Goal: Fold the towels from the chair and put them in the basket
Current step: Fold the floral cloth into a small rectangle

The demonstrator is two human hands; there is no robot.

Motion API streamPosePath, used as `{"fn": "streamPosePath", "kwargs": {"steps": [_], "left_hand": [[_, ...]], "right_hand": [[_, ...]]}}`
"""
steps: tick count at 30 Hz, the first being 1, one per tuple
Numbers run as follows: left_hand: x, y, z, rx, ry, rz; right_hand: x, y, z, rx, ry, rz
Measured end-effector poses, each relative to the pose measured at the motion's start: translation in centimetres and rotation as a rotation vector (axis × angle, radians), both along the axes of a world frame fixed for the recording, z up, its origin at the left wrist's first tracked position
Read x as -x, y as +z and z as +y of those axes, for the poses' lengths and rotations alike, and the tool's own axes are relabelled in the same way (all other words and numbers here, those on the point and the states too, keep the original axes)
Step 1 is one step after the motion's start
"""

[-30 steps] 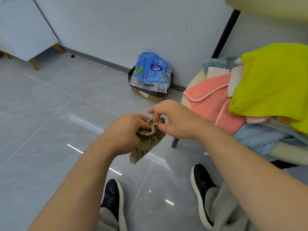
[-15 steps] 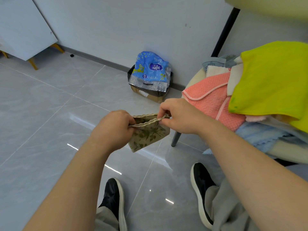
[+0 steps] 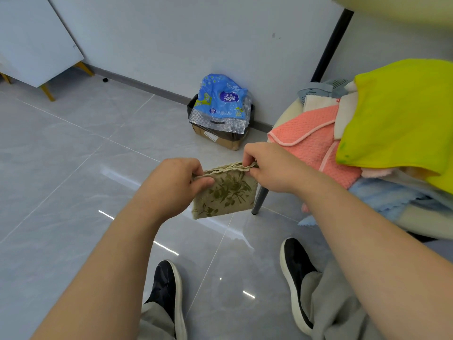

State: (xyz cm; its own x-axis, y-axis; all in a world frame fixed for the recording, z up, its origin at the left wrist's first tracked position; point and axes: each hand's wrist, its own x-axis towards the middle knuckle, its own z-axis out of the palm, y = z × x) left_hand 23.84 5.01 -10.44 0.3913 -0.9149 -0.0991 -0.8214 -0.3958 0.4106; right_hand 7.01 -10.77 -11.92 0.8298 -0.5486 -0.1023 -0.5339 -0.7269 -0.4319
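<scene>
A small beige towel with a green leaf print hangs folded in the air above the floor. My left hand pinches its upper left corner and my right hand pinches its upper right corner, so the top edge is stretched between them. To the right stands the chair, piled with towels: a pink one, a yellow-green one on top, and a light blue one lower down. No basket is in view.
A cardboard box holding a blue plastic pack sits on the floor against the wall. A white board on wooden legs leans at the far left. My two shoes stand on the grey tiles below. A black table leg rises behind the chair.
The hands have moved apart, spreading the bunched towel into a flat folded rectangle. The towel now hangs wider between both pinching hands.
</scene>
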Motion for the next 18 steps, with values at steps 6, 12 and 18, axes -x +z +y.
{"fn": "streamPosePath", "kwargs": {"steps": [6, 12, 18], "left_hand": [[-0.14, 0.09, 0.21, 0.014, 0.064, -0.009], [-0.42, -0.06, 0.51, -0.025, 0.058, -0.015], [-0.59, -0.17, 0.17, 0.145, 0.222, -0.027]], "right_hand": [[0.14, -0.05, -0.08, -0.045, -0.005, -0.006], [-0.01, 0.17, 0.03, -0.114, 0.071, 0.047], [-0.57, -0.20, 0.35, 0.008, -0.001, -0.132]]}}
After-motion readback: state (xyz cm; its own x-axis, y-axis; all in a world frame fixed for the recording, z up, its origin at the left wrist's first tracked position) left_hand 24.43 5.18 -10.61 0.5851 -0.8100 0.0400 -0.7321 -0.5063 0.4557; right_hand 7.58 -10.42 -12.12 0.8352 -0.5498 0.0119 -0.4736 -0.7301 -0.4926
